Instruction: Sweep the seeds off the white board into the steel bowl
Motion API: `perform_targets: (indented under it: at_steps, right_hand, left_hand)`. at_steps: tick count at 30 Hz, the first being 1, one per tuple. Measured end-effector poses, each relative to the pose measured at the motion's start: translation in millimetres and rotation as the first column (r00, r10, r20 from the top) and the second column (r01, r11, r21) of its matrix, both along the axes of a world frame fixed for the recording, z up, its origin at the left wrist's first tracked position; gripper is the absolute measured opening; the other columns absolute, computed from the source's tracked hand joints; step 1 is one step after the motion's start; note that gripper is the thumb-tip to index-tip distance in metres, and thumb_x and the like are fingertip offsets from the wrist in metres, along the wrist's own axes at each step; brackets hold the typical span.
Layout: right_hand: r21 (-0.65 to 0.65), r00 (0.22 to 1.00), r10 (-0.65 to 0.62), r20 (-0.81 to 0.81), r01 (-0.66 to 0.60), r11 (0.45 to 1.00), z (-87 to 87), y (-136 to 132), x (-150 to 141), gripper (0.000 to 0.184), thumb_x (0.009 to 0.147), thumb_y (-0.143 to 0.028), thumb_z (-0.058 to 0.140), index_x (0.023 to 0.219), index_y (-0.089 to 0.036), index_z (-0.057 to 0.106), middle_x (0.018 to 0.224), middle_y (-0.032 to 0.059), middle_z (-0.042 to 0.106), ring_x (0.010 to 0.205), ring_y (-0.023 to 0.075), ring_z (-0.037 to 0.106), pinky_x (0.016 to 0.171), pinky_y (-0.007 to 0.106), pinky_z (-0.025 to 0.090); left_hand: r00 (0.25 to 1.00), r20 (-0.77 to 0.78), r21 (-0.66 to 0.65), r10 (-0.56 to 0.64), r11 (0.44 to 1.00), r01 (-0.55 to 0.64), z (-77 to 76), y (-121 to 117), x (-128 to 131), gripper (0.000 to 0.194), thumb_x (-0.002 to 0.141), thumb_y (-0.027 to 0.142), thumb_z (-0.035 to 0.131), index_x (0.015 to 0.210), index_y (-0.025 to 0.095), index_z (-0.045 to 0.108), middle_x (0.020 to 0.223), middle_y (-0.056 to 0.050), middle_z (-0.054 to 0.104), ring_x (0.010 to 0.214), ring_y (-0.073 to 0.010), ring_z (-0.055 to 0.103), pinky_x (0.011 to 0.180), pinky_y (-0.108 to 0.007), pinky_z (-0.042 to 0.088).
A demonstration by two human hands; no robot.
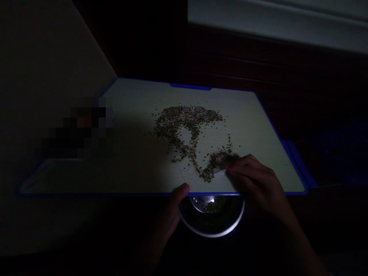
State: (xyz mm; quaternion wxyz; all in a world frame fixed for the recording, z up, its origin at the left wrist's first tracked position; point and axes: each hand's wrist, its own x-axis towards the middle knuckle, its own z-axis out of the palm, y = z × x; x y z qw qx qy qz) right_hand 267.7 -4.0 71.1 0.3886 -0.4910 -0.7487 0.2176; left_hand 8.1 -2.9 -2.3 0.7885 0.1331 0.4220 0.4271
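A white board [135, 153] with a blue rim lies across the middle of the dim head view. Small dark greenish grains [184, 115] are spread over it in a curved patch, with a smaller cluster close to my right hand [255, 176]. That hand is at the cluster, fingertips pinched together by a thin pale sliver whose kind is unclear. My left hand [175, 207] grips the board's front edge, thumb on top, its other fingers hidden beneath. Under that edge, beside my left hand, is a shiny metal bowl [227, 230] containing some of the grains.
A blurred-out dark object [77, 130] rests at the board's left end. Behind the board are dark panelling and a pale ledge [258, 27] at top right. Something dark blue [339, 153] stands at the right. A dull pale surface [43, 57] extends along the left.
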Motion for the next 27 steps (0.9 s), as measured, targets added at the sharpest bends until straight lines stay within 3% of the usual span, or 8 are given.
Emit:
perform_targets:
  at_steps: [5,8,14,27]
  right_hand:
    - [-0.004,0.999,0.019,-0.041,-0.019,1.0,-1.0,-0.9,1.0,0.037,0.105,-0.015,0.059,0.128,-0.038,0.077,0.115,0.0031,0.078,0.107,0.024,0.068,0.085,0.044,0.056]
    - [-0.01,0.998,0.022,-0.052,-0.022,1.0,-1.6,-1.4,2.2,0.038,0.105,-0.016,0.058,0.128,-0.039,0.076,0.116,0.0034,0.078,0.107,0.0251,0.068,0.086,0.046,0.056]
    - [-0.019,0.999,0.05,-0.016,-0.051,0.999,-0.3,-1.5,0.9,0.033,0.105,-0.018,0.06,0.126,-0.037,0.078,0.112,0.0034,0.076,0.106,0.024,0.067,0.084,0.043,0.055]
    - [-0.041,0.996,0.079,-0.038,-0.081,0.996,-0.3,-1.7,1.8,0.036,0.103,-0.015,0.057,0.122,-0.036,0.079,0.109,0.0045,0.074,0.103,0.0263,0.064,0.084,0.046,0.054]
  left_hand:
    - [1.0,0.018,0.036,-0.01,0.999,0.009,-1.8,1.9,-0.1,0.031,0.079,0.043,0.091,0.097,0.018,0.086,0.115,-0.012,0.087,0.134,-0.0398,0.069,0.118,-0.05,0.048]
    - [1.0,0.017,0.05,-0.018,0.999,0.017,-1.2,2.1,0.0,0.032,0.079,0.044,0.091,0.099,0.019,0.086,0.117,-0.011,0.087,0.132,-0.0384,0.07,0.118,-0.049,0.048]
    - [1.0,0.025,-0.002,-0.008,1.0,0.008,-1.2,0.2,-0.4,0.025,0.078,0.042,0.092,0.089,0.021,0.085,0.108,-0.01,0.088,0.13,-0.039,0.071,0.116,-0.049,0.051]
    - [1.0,-0.007,0.029,-0.009,1.0,0.009,-2.4,0.5,-0.2,0.038,0.077,0.043,0.091,0.105,0.018,0.085,0.114,-0.012,0.087,0.13,-0.0393,0.072,0.117,-0.049,0.05]
